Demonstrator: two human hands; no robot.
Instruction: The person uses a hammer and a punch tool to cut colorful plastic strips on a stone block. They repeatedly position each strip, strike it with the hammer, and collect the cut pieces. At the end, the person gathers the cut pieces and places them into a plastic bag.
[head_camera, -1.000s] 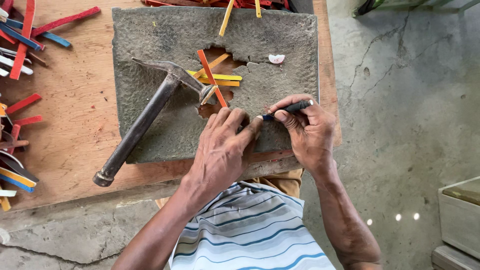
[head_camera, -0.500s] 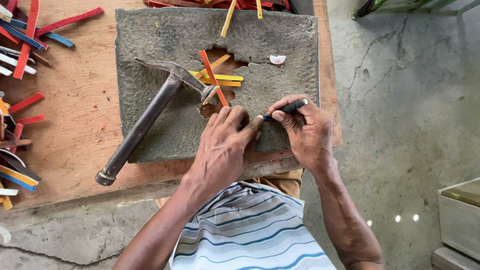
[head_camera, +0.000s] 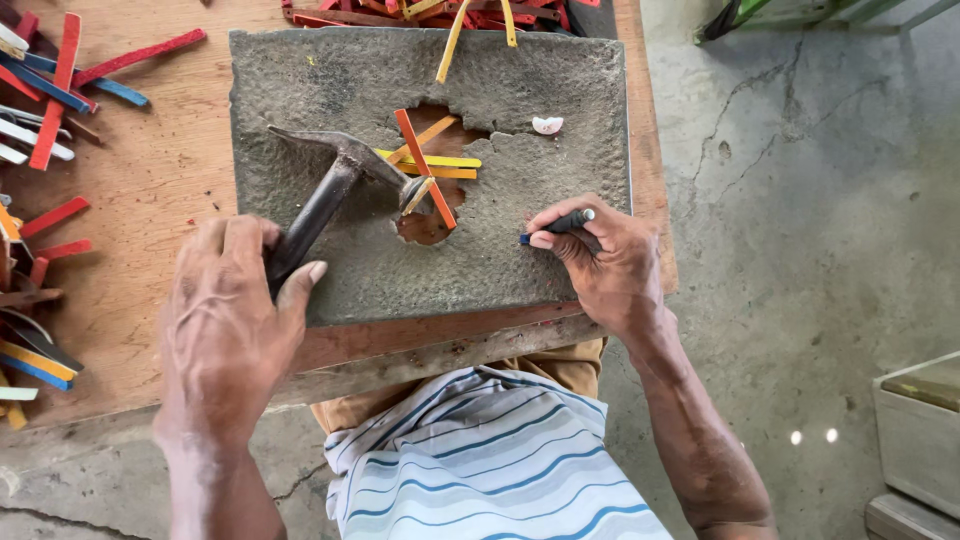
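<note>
A rough craft workshop, judging by the worn wooden workbench (head_camera: 150, 200), pitted grey stone slab (head_camera: 520, 250) serving as an anvil, dark metal hammer (head_camera: 330, 190), scattered red, blue and yellow strips (head_camera: 50, 90), and cracked bare concrete floor (head_camera: 800, 200).

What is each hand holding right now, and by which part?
The left hand grips the hammer by the lower end of its dark handle. The right hand pinches a small dark marker along its middle, tip pointing left.
</note>
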